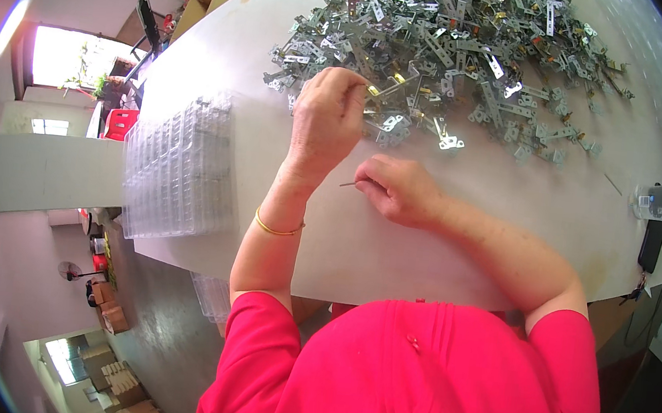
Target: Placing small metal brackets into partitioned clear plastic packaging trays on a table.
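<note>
A long white desk [456,244] is carrying a wide heap of small silver and brass metal hinge pieces [460,51] along its far side. At the heap's near edge, the left hand [326,117] is pinching one piece, fingers closed on it. Nearer than the heap, the right hand [401,190] is gripping a thin metal pin [347,183]. Seemingly an assembly step; next, pin and piece need careful aligning. Left of the heap, clear plastic trays [177,170] are lying stacked.

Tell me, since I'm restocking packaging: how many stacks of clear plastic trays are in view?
2. One stack of clear plastic trays lies on the white table left of the left hand; another stack shows below the table's edge, partly hidden. More may be out of view.
</note>
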The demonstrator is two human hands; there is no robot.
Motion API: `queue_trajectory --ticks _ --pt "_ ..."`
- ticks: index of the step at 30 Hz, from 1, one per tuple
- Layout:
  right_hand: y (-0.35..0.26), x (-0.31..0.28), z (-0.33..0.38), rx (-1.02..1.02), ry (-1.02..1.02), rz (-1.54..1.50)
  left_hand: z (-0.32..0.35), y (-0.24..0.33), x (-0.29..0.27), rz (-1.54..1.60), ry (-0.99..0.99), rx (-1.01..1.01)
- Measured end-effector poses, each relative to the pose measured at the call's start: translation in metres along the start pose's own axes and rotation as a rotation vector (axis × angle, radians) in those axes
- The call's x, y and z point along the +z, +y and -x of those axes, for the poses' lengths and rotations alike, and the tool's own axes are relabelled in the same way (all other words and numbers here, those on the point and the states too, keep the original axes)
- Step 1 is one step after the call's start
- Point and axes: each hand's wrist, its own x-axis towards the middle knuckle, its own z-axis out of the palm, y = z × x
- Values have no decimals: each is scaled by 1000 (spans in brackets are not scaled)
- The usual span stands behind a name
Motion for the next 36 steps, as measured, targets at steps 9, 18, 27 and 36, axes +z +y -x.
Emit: queue_trajectory --ticks 9,18,27,36 --pt "1 -3 -5 82 2 -242 46 -41 -20 1339 -80 -759" --pt "9 -18 3 130 120 -533 87 -63 -12 1333 -341 -710" --pt "-31 -17 -31 158 55 -491 112 -79 -15 1630 -321 -624" --pt "-48 -2 -57 194 180 -590 111 -89 -9 1682 -239 -554"
